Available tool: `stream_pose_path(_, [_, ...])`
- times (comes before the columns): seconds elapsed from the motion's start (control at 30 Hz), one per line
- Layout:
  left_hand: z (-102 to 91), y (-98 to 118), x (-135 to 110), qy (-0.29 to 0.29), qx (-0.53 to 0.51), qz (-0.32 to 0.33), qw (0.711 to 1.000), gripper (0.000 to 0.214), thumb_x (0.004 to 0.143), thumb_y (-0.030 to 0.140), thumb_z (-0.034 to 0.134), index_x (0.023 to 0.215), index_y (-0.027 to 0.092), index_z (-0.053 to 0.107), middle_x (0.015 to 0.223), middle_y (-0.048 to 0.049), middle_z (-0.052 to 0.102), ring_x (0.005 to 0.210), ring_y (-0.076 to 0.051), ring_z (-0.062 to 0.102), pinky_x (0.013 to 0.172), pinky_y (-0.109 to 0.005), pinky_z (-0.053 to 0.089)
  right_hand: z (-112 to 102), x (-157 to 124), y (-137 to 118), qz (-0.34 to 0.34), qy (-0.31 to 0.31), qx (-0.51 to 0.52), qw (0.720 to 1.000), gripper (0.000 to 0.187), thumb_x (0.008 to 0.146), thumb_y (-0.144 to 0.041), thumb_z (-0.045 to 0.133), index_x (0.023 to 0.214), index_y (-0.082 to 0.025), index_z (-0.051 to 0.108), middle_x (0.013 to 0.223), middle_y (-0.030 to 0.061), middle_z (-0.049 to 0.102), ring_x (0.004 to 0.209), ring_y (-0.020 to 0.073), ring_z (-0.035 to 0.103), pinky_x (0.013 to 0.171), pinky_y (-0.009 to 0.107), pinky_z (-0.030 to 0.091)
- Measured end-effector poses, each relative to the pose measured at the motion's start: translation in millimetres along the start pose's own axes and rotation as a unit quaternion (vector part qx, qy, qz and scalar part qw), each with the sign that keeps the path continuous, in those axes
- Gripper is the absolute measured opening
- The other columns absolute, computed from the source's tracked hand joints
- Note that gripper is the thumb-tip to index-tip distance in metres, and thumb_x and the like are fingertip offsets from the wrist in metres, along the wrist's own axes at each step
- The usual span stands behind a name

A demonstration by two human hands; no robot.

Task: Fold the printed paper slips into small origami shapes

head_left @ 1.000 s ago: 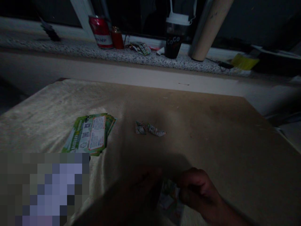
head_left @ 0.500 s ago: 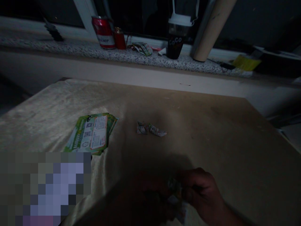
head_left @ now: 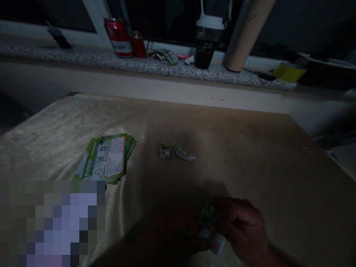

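Observation:
Close to me at the bottom, a folded piece of green and white printed paper (head_left: pixel 216 244) is held between my two hands. My left hand (head_left: pixel 178 230), in deep shadow, grips it from the left. From the right, my right hand (head_left: pixel 246 226) pinches the same paper with curled fingers. Beyond them on the table lie two small folded paper pieces, one (head_left: pixel 166 151) on the left and a longer one (head_left: pixel 185 154) beside it. A stack of green printed flyers (head_left: pixel 111 155) is fanned out to the left.
A pale cloth covers the table (head_left: pixel 264 167). Along the granite windowsill (head_left: pixel 91 55) stand a red can (head_left: pixel 119 39), a smaller red container (head_left: pixel 138 45), a lidded drink cup (head_left: pixel 205 46) and a leaning cardboard tube (head_left: pixel 250 33). A pixelated block hides the lower left.
My right hand has shifted slightly right, and more of the paper's green upper part shows between my hands. The paper's lower end has swung a little. The view has shifted slightly.

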State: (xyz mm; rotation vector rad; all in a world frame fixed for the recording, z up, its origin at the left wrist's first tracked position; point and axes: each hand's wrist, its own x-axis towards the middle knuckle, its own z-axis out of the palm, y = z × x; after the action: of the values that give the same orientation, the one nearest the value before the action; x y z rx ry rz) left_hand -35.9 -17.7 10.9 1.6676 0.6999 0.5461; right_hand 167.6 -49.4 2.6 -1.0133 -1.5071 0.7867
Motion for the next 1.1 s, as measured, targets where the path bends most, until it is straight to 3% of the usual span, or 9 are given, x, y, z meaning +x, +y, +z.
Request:
stream_pose_path(0.1, [-6.3, 10.7, 1.9, -0.007, -0.004, -0.047, 0.999, 0.028, 0.096, 0.046, 0.064, 0.09, 0.024, 0.081, 0.08, 0.0019, 0.077, 0.072, -0.016, 0.068, 0.067, -0.022, 0.049, -1.0, -0.8, -0.3, -0.005, -0.003, 0.005, 1.0, 0.039, 0.101, -0.04, 0.065, 0.069, -0.022, 0.053, 0.056, -0.0055, 0.051, 0.048, 0.0093, 0.047, 0.047, 0.02, 0.038])
stream_pose_path(0.23, [-3.9, 11.5, -4.3, 0.04, -0.006, -0.069, 0.997, 0.025, 0.095, 0.044, 0.064, 0.091, 0.028, 0.081, 0.087, 0.0017, 0.08, 0.08, -0.017, 0.072, 0.075, -0.024, 0.053, -0.5, -1.0, -0.1, -0.004, 0.009, 0.001, 1.0, 0.026, 0.098, -0.028, 0.069, 0.074, -0.022, 0.063, 0.06, -0.0027, 0.059, 0.051, 0.0109, 0.054, 0.05, 0.021, 0.043])
stream_pose_path(0.4, [1.3, 5.7, -13.6, 0.218, 0.056, -0.134, 0.965, 0.027, 0.089, 0.043, 0.071, 0.11, 0.027, 0.077, 0.096, -0.002, 0.079, 0.087, -0.021, 0.071, 0.08, -0.028, 0.057, -0.9, -0.1, -0.7, 0.001, 0.011, 0.003, 1.0, 0.025, 0.096, -0.021, 0.069, 0.071, -0.021, 0.063, 0.059, -0.0017, 0.061, 0.05, 0.0112, 0.054, 0.049, 0.022, 0.043])
stream_pose_path(0.47, [0.0, 1.7, -13.6, 0.258, 0.046, -0.133, 0.956, 0.026, 0.093, 0.044, 0.067, 0.108, 0.024, 0.075, 0.092, -0.003, 0.078, 0.083, -0.021, 0.07, 0.076, -0.027, 0.056, -1.2, 0.6, -1.4, -0.002, 0.002, 0.002, 1.0, 0.026, 0.096, -0.022, 0.069, 0.071, -0.021, 0.063, 0.059, -0.0011, 0.061, 0.05, 0.0119, 0.055, 0.049, 0.022, 0.043])
stream_pose_path(0.53, [-1.7, -3.6, -11.6, 0.258, 0.02, -0.135, 0.956, 0.03, 0.097, 0.048, 0.062, 0.106, 0.023, 0.075, 0.089, -0.0033, 0.077, 0.081, -0.02, 0.069, 0.072, -0.026, 0.055, -1.0, 1.5, -2.0, -0.013, -0.013, -0.006, 1.0, 0.026, 0.096, -0.023, 0.069, 0.07, -0.021, 0.062, 0.058, -0.0013, 0.061, 0.05, 0.0122, 0.055, 0.049, 0.023, 0.043])
stream_pose_path(0.67, [-2.8, -8.7, -3.5, 0.214, -0.056, -0.148, 0.964, 0.034, 0.095, 0.049, 0.064, 0.107, 0.02, 0.077, 0.102, -0.0066, 0.079, 0.093, -0.023, 0.071, 0.079, -0.029, 0.056, 1.0, 4.0, -2.3, -0.054, -0.063, -0.014, 0.996, 0.024, 0.096, -0.023, 0.07, 0.073, -0.021, 0.062, 0.057, -0.0005, 0.064, 0.052, 0.0134, 0.059, 0.052, 0.024, 0.045])
stream_pose_path(0.8, [-2.8, -1.0, 5.5, 0.129, -0.074, -0.174, 0.973, 0.032, 0.089, 0.043, 0.063, 0.079, 0.016, 0.076, 0.069, -0.002, 0.07, 0.067, -0.017, 0.064, 0.061, -0.025, 0.05, 2.7, 6.3, -3.1, -0.065, -0.099, -0.023, 0.993, 0.02, 0.094, -0.02, 0.07, 0.075, -0.022, 0.063, 0.061, 0.0008, 0.068, 0.056, 0.0139, 0.064, 0.056, 0.024, 0.048])
stream_pose_path(0.9, [-2.7, 2.4, 7.2, 0.132, -0.062, -0.185, 0.972, 0.03, 0.086, 0.041, 0.063, 0.074, 0.016, 0.073, 0.065, -0.0004, 0.067, 0.062, -0.015, 0.059, 0.058, -0.023, 0.047, 3.0, 6.3, -4.5, -0.055, -0.094, -0.043, 0.993, 0.019, 0.09, -0.013, 0.068, 0.074, -0.022, 0.061, 0.059, -0.0008, 0.066, 0.054, 0.0123, 0.062, 0.054, 0.022, 0.046])
stream_pose_path(1.1, [1.0, -3.3, 0.4, 0.139, -0.052, -0.162, 0.976, 0.029, 0.09, 0.042, 0.063, 0.082, 0.019, 0.077, 0.075, -0.0026, 0.074, 0.073, -0.019, 0.066, 0.063, -0.025, 0.051, 3.1, 3.3, -4.0, -0.026, -0.073, -0.075, 0.994, 0.02, 0.081, -0.004, 0.064, 0.073, -0.021, 0.06, 0.059, -0.0019, 0.063, 0.051, 0.0111, 0.057, 0.051, 0.022, 0.042])
